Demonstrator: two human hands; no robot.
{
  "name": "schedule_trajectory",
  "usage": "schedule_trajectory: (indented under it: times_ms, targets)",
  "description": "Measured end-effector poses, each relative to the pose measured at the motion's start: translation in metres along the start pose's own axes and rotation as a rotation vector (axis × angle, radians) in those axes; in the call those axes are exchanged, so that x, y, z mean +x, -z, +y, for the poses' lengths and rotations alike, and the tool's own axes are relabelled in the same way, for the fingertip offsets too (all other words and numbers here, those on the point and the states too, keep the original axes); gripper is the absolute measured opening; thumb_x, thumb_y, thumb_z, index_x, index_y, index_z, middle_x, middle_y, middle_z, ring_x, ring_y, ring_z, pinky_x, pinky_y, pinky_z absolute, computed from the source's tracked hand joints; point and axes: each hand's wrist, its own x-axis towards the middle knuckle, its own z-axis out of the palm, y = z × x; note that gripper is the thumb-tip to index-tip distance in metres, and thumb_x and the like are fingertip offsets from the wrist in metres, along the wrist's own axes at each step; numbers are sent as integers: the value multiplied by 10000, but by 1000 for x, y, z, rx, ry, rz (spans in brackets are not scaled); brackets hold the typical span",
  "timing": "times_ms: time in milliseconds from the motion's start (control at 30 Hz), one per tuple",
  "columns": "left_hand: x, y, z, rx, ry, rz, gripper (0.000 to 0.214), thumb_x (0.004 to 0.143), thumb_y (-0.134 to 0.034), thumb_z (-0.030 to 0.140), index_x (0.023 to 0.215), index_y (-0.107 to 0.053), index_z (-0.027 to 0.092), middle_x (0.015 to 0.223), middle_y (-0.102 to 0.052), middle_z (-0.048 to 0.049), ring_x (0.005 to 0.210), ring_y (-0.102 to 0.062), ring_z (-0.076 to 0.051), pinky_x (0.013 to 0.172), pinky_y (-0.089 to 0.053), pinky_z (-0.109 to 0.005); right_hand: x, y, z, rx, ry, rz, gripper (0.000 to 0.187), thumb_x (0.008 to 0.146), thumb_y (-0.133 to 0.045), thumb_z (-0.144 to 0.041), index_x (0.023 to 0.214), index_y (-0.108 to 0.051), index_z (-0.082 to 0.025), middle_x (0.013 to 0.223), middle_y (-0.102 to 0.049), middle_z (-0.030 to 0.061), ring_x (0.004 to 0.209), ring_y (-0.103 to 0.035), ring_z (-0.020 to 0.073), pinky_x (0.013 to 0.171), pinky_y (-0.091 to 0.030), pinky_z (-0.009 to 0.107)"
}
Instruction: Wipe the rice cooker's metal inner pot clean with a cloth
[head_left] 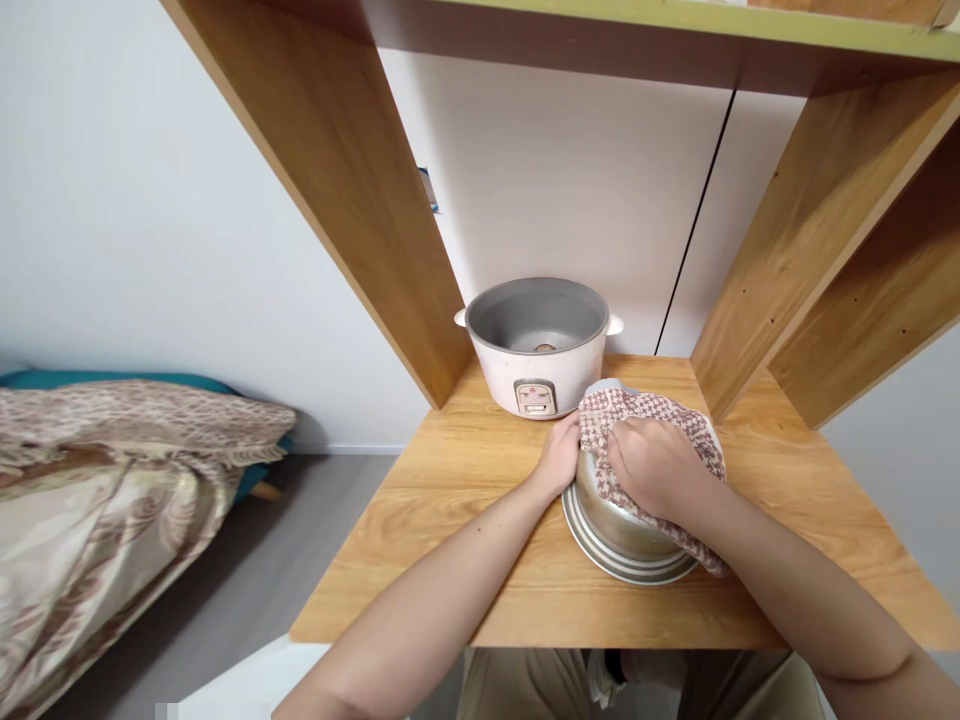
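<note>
A metal inner pot (pixel 622 525) stands upside down on the wooden desk, its wide ringed rim against the desktop. Over its upturned base and right side lies a brown-and-white houndstooth cloth (pixel 694 430). My right hand (pixel 649 460) is closed in a fist on the cloth, pressing it to the pot. At the pot's left side, my left hand (pixel 561 455) grips the wall; its fingertips are partly hidden. Just behind sits a white rice cooker body (pixel 495 375), open on top, with a grey interior and a small front panel.
Wooden uprights (pixel 352 200) and a shelf (pixel 585 40) frame the desk (pixel 420 520). The desk's front edge is close to my lap. To the left, a patterned cover (pixel 142 450) drapes over a teal piece of furniture. A white wall stands behind.
</note>
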Motion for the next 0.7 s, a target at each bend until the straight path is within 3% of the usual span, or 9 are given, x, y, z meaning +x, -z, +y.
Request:
schedule_trajectory:
  times_ms: [200, 333, 467, 600, 700]
  targets:
    - [0, 0, 3, 3, 15, 11, 232, 868, -502, 277, 866, -712, 179, 936, -757, -37, 985, -645, -260, 967, -469, -361, 1, -5, 2, 9, -20, 81, 222, 992, -410, -215, 920, -613, -162, 971, -654, 133, 953, -564, 266, 891, -395, 373]
    - [0, 0, 5, 15, 31, 23, 194, 850, -517, 287, 734, -639, 190, 772, -693, -15, 877, -623, -238, 884, -481, -345, 0, -8, 3, 11, -97, 129, 186, 971, -457, -251, 988, -609, -144, 1054, -623, 160, 973, -521, 297, 878, -389, 407]
    - [0, 0, 6, 29, 40, 28, 212, 851, -506, 293, 667, -559, 202, 683, -607, 5, 772, -567, -210, 796, -466, -323, 0, -8, 1, 1, -54, 134, 223, 981, -417, -223, 943, -626, -152, 959, -650, 134, 951, -547, 274, 876, -382, 371]
    - [-1, 0, 7, 45, 44, 29, 235, 860, -490, 300, 646, -513, 207, 653, -547, 14, 705, -505, -189, 719, -434, -305, 1, -8, 0, 28, -110, 79, 265, 999, -387, -235, 925, -634, -174, 916, -681, 109, 906, -582, 244, 793, -390, 338]
    - [-1, -1, 6, 50, 44, 25, 228, 866, -483, 304, 663, -517, 206, 673, -551, 13, 719, -501, -190, 733, -429, -306, 0, -8, 0, 16, -122, 91, 236, 990, -407, -258, 967, -624, -169, 986, -664, 127, 977, -561, 275, 860, -386, 368]
